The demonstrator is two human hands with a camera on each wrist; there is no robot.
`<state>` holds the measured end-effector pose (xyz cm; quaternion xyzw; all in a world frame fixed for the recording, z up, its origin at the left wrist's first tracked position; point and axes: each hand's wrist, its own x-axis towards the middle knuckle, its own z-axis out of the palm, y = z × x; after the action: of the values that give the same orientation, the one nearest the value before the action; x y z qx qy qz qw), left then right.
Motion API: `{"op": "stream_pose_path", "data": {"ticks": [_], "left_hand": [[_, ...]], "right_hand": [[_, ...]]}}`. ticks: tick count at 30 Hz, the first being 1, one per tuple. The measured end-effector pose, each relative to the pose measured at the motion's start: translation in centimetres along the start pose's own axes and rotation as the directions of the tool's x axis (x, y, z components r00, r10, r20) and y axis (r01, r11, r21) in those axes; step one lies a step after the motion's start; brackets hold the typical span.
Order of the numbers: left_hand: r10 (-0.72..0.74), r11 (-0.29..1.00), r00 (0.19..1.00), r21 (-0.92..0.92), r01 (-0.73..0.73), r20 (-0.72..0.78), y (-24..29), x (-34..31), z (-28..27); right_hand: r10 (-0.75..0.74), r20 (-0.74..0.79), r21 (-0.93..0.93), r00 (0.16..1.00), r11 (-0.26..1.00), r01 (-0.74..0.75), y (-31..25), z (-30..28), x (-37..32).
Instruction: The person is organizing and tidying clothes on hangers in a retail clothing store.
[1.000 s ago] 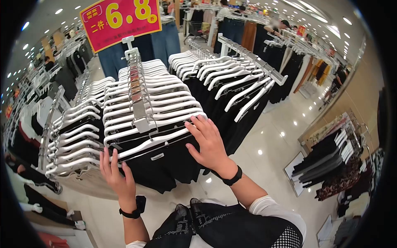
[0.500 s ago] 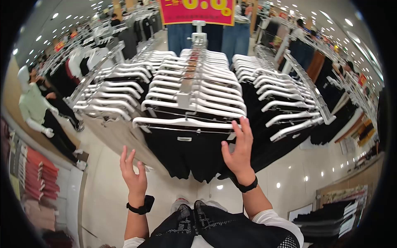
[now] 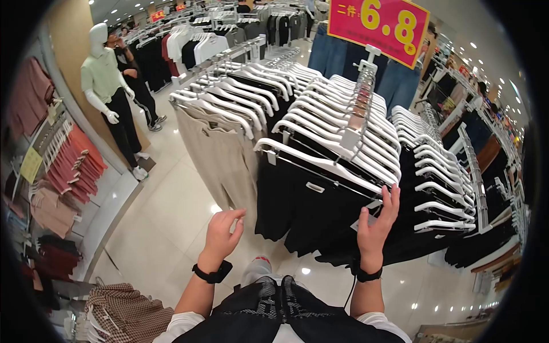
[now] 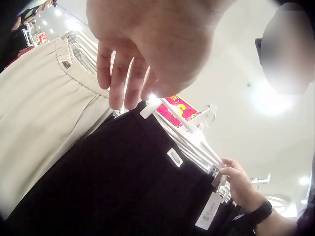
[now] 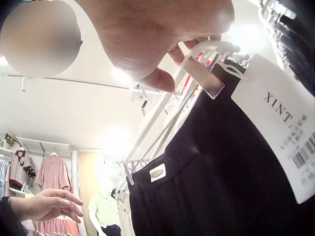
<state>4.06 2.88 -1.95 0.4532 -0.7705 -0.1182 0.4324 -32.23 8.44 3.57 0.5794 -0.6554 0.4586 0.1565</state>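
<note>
My right hand touches the right end of the front white hanger, fingers fairly straight and thumb held apart. From that hanger hang black trousers with a small pale label at the waist. In the right wrist view, a metal clip grips the waistband and a white paper tag dangles beside it. My left hand is in the air, left of the trousers and apart from them, its fingers loosely bent and holding nothing. Beige trousers hang on the rack's left side, beyond that hand.
More white hangers fill the rails behind and at the right. A red sale sign stands above the rack. Along the left wall are a mannequin and coral garments. A checked garment hangs low at the front left.
The head view has swung left. My left hand has come away from the front hanger's left end and dropped back; my right hand stays at its right end.
</note>
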Motion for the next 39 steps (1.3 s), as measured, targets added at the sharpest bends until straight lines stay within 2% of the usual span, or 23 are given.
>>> {"op": "stream_pose_path", "data": {"ticks": [9, 14, 17, 20, 22, 29, 33, 36, 39], "left_hand": [[0.015, 0.997, 0.998, -0.076, -0.01, 0.06, -0.7, 0.6, 0.5], [-0.004, 0.993, 0.998, -0.115, 0.011, 0.057, -1.2, 1.2, 0.9], [-0.077, 0.953, 0.994, -0.288, 0.095, 0.074, -2.3, 2.1, 1.8], [-0.163, 0.921, 0.977, -0.332, 0.202, 0.14, -3.0, 3.4, 2.9], [-0.164, 0.914, 0.967, -0.339, 0.222, 0.193, -4.1, 4.0, 3.6], [-0.032, 0.884, 0.95, -0.435, 0.172, 0.311, -7.8, 7.5, 6.2], [0.085, 0.846, 0.919, -0.515, 0.138, 0.385, -9.1, 9.6, 6.2], [0.168, 0.836, 0.858, -0.531, 0.137, 0.486, -11.0, 11.6, 6.2], [0.275, 0.827, 0.819, -0.558, 0.066, 0.504, -12.8, 13.3, 6.8]], "right_hand": [[0.027, 0.028, 0.033, 0.999, 0.999, -0.028, -0.2, -0.2, 0.2], [0.044, -0.005, 0.065, 0.999, 0.997, -0.044, -0.6, 0.0, 0.1], [0.054, -0.036, 0.069, 0.998, 0.996, -0.052, -0.4, 0.3, -0.1], [0.051, -0.061, 0.05, 0.997, 0.998, -0.048, -0.3, 0.7, -0.1], [0.05, -0.069, 0.025, 0.996, 0.999, -0.048, -0.3, 0.8, -0.1], [0.12, -0.177, -0.028, 0.977, 0.992, -0.126, -1.1, 2.4, -0.2], [0.193, -0.253, -0.143, 0.948, 0.962, -0.233, -3.0, 3.5, 0.3], [0.252, -0.322, -0.193, 0.912, 0.926, -0.324, -4.4, 4.5, 0.8], [0.267, -0.352, -0.295, 0.897, 0.878, -0.377, -6.0, 5.3, 0.8]]}}
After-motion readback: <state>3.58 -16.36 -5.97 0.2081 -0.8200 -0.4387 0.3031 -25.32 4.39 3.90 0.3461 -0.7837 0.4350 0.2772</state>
